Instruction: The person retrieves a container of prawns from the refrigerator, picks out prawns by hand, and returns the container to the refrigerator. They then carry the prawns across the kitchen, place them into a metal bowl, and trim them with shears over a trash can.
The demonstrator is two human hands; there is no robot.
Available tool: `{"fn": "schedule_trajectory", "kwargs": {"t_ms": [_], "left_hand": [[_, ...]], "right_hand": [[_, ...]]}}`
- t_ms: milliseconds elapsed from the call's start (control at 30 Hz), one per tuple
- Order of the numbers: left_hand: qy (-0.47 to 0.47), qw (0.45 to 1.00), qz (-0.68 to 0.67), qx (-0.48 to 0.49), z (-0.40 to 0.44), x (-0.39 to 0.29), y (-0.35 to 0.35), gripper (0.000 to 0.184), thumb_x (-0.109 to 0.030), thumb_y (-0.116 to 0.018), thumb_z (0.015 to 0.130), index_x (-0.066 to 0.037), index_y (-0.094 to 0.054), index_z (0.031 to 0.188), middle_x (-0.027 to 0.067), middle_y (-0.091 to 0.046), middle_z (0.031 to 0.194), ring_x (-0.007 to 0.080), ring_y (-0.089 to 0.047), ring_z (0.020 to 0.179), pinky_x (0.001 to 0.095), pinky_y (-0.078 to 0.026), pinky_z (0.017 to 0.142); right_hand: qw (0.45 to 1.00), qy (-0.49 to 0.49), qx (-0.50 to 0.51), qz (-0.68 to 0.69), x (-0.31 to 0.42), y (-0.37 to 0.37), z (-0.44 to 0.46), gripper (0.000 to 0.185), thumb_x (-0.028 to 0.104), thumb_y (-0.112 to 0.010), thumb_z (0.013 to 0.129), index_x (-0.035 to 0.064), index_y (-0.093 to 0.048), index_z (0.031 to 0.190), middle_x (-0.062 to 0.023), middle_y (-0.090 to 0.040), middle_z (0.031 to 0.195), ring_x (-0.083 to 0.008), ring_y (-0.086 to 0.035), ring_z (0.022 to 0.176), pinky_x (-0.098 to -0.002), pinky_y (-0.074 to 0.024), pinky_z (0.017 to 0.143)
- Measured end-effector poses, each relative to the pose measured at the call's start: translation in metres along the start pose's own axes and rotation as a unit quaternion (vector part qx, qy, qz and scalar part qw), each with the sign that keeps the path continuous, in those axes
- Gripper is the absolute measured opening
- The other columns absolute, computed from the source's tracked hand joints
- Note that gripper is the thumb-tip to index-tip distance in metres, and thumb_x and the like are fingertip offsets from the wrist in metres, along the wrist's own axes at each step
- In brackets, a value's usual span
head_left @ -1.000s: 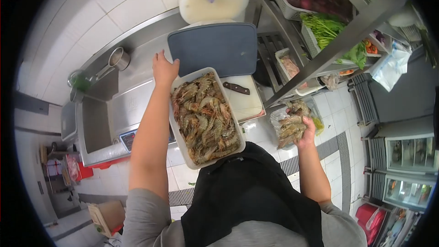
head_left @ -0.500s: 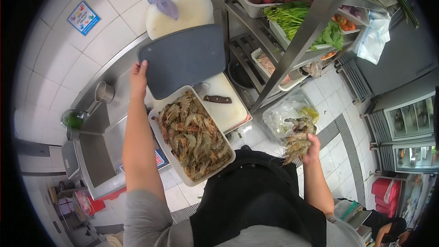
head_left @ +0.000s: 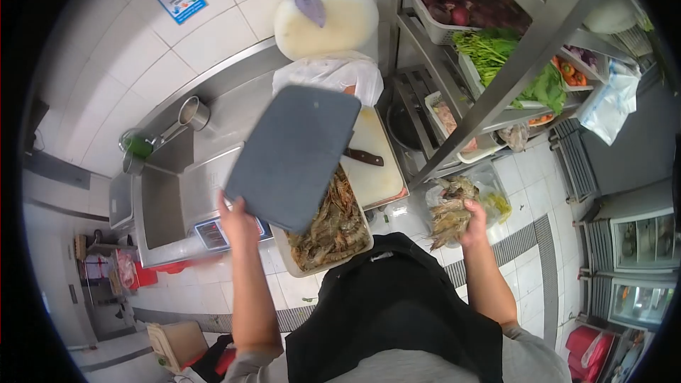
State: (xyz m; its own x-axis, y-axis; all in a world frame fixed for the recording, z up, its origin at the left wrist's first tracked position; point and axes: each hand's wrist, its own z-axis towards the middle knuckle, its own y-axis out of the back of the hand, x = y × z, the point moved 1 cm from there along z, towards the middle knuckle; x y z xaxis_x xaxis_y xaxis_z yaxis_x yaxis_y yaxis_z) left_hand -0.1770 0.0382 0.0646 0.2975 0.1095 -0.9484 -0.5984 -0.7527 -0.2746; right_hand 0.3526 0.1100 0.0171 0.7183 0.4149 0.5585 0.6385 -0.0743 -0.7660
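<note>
the left hand (head_left: 238,221) had its fingers closed on the near left corner of the grey lid (head_left: 294,156), which hid the far part of the shrimp tray (head_left: 287,257) at the bench's (head_left: 234,124) front edge. the knife (head_left: 367,157) jutted past the lid's right edge, on the cutting board (head_left: 376,181). near the rack (head_left: 489,89), the right hand (head_left: 474,223) gripped a shrimp clump (head_left: 450,216).
</note>
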Motion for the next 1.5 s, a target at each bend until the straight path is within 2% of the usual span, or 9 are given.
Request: {"fn": "schedule_trajectory", "kwargs": {"t_ms": [333,600,900,1100,1167,1300,1400,1467,1500], "left_hand": [[0.068,0.971,-0.094,-0.211,-0.164,0.053,0.044,0.061,0.005,-0.049,0.098,-0.011,-0.031,0.154,0.0163,-0.052,0.135,0.0266,-0.06,0.116,0.0428,-0.055,0.095],[0.079,0.963,0.207,-0.153,-0.197,0.083,0.068,0.04,-0.011,-0.072,0.095,-0.002,-0.055,0.131,0.0025,-0.061,0.082,0.0096,-0.061,0.071,0.0238,-0.045,0.05],[-0.093,0.919,0.356,-0.139,-0.191,0.101,0.064,0.031,-0.013,-0.075,0.095,0.004,-0.062,0.118,-0.0004,-0.06,0.084,0.0058,-0.053,0.075,0.0223,-0.045,0.067],[-0.022,0.964,0.256,-0.069,-0.169,0.086,0.072,0.028,-0.015,-0.077,0.093,0.0,-0.064,0.113,-0.0004,-0.063,0.085,0.0092,-0.057,0.074,0.0271,-0.049,0.07],[0.164,0.956,0.238,-0.042,-0.168,0.067,0.072,0.032,-0.014,-0.079,0.091,-0.001,-0.063,0.115,-0.0007,-0.064,0.087,0.0101,-0.059,0.074,0.0276,-0.051,0.07],[0.21,0.953,0.216,0.013,-0.149,0.078,0.095,0.036,-0.013,-0.08,0.089,-0.003,-0.062,0.118,-0.0002,-0.068,0.089,0.0111,-0.063,0.076,0.0288,-0.053,0.069],[0.191,0.914,0.348,0.079,-0.121,0.051,0.072,0.05,-0.017,-0.083,0.085,-0.002,-0.06,0.127,0.0106,-0.072,0.107,0.0239,-0.069,0.095,0.0368,-0.056,0.083],[-0.197,0.809,0.551,0.054,-0.088,0.035,0.039,0.066,-0.022,-0.084,0.081,-0.001,-0.056,0.136,0.0244,-0.062,0.134,0.0395,-0.06,0.124,0.0466,-0.05,0.103],[-0.225,0.797,0.557,0.066,-0.071,0.025,0.012,0.073,-0.026,-0.084,0.079,-0.001,-0.054,0.141,0.0276,-0.054,0.143,0.0434,-0.052,0.132,0.0482,-0.044,0.11]], "right_hand": [[0.977,-0.183,0.112,-0.006,-0.029,-0.037,0.069,0.057,0.024,-0.068,0.087,-0.0001,-0.056,0.137,-0.0179,-0.066,0.128,-0.0358,-0.064,0.121,-0.052,-0.0504,0.106],[0.935,-0.306,0.176,-0.042,-0.073,-0.076,0.1,0.052,0.023,-0.066,0.089,-0.0013,-0.059,0.135,-0.0181,-0.069,0.124,-0.0346,-0.066,0.116,-0.0504,-0.0524,0.102],[0.918,-0.314,0.235,-0.059,-0.095,-0.108,0.102,0.058,0.022,-0.065,0.088,-0.0025,-0.053,0.139,-0.0177,-0.067,0.129,-0.0346,-0.067,0.117,-0.0517,-0.0534,0.102],[0.916,-0.336,0.208,-0.071,-0.113,-0.119,0.104,0.046,0.019,-0.066,0.091,-0.0002,-0.061,0.132,-0.0136,-0.068,0.125,-0.0305,-0.067,0.116,-0.048,-0.0551,0.099],[0.915,-0.335,0.216,-0.069,-0.11,-0.124,0.101,0.045,0.019,-0.066,0.091,-0.0002,-0.061,0.132,-0.0135,-0.068,0.124,-0.0309,-0.067,0.115,-0.0486,-0.0557,0.097],[0.92,-0.321,0.208,-0.089,-0.114,-0.126,0.1,0.044,0.018,-0.065,0.092,0.0,-0.06,0.132,-0.0135,-0.068,0.123,-0.0319,-0.067,0.114,-0.0505,-0.0572,0.094],[0.925,-0.311,0.204,-0.08,-0.115,-0.125,0.101,0.043,0.017,-0.065,0.092,-0.0001,-0.059,0.131,-0.0139,-0.067,0.124,-0.0316,-0.068,0.113,-0.0505,-0.0569,0.095],[0.931,-0.3,0.191,-0.077,-0.116,-0.125,0.1,0.042,0.017,-0.065,0.092,-0.0001,-0.059,0.131,-0.014,-0.068,0.122,-0.0312,-0.068,0.113,-0.0497,-0.057,0.095],[0.935,-0.296,0.182,-0.077,-0.116,-0.125,0.1,0.041,0.016,-0.065,0.092,-0.0001,-0.059,0.13,-0.0142,-0.068,0.121,-0.0308,-0.068,0.112,-0.049,-0.057,0.095]]}}
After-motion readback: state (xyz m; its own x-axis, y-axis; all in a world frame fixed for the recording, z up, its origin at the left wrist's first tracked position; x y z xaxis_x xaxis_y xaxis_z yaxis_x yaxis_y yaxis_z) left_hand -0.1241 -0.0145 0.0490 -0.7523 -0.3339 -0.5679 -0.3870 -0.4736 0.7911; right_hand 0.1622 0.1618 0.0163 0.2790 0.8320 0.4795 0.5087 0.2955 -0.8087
